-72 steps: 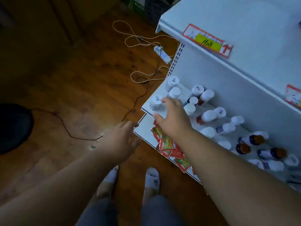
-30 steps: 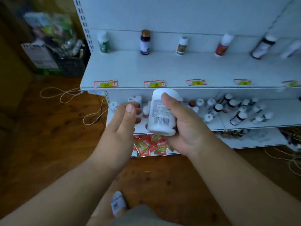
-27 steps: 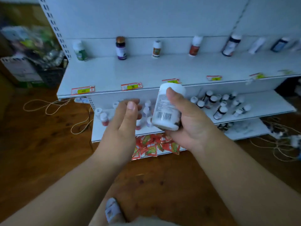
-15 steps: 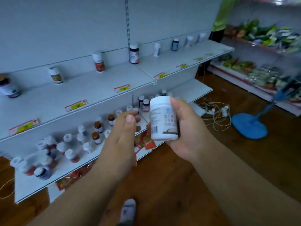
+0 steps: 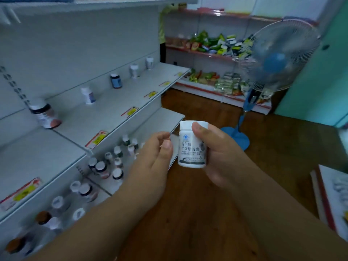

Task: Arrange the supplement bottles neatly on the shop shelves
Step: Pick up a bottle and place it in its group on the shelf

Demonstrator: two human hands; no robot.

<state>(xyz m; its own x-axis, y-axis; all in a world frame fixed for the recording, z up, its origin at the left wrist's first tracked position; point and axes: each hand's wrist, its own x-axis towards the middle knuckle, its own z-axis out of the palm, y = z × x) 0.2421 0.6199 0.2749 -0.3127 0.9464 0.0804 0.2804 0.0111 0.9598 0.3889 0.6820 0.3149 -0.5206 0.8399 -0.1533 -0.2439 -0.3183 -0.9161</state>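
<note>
Supplement bottles stand scattered on white shop shelves to the left, and one white bottle [image 5: 192, 146] with dark printed characters on its label is held upright in the air out in front of the shelving, above the wooden floor [image 5: 188, 213]. The right hand [image 5: 218, 153] has its grip wrapped around that bottle, thumb across the cap and upper label, fingers behind. The left hand [image 5: 152, 157] hovers just beside it, fingers loosely apart and holding nothing. On the middle shelf [image 5: 116, 110] a few bottles stand well apart along the back, with red and yellow price tags on the front edge. The lower shelf [image 5: 105, 183] carries a crowded, untidy cluster of white-capped bottles. What is inside any bottle cannot be seen. A blue pedestal fan [image 5: 273, 61] stands on the floor near the far shelves, which hold bright snack packets [image 5: 212, 44].
</note>
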